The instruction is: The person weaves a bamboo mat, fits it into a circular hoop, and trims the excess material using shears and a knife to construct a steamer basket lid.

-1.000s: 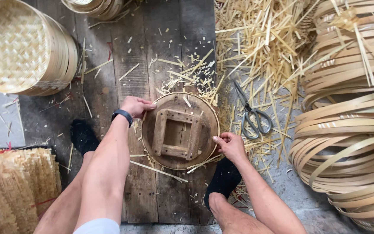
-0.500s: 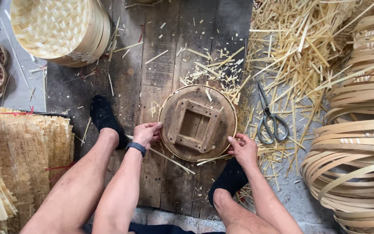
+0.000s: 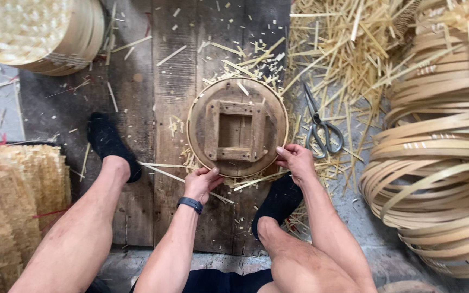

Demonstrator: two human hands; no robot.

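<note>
A round wooden form (image 3: 237, 128) with a square wooden frame on top lies on dark floor planks, ringed by a thin bamboo strip. My left hand (image 3: 202, 184), with a black wristband, grips the near left rim of the form. My right hand (image 3: 296, 160) holds the near right rim. My legs in black socks lie to either side of it.
Grey scissors (image 3: 320, 127) lie right of the form among loose bamboo slivers. Coiled bamboo hoops (image 3: 441, 163) pile up at the right. A woven round basket stack (image 3: 39, 32) stands at top left, and woven mats (image 3: 12, 201) at the left.
My left hand has slid from the form's far left rim round to its near left edge. My right hand stays on the near right rim. The camera view has shifted.
</note>
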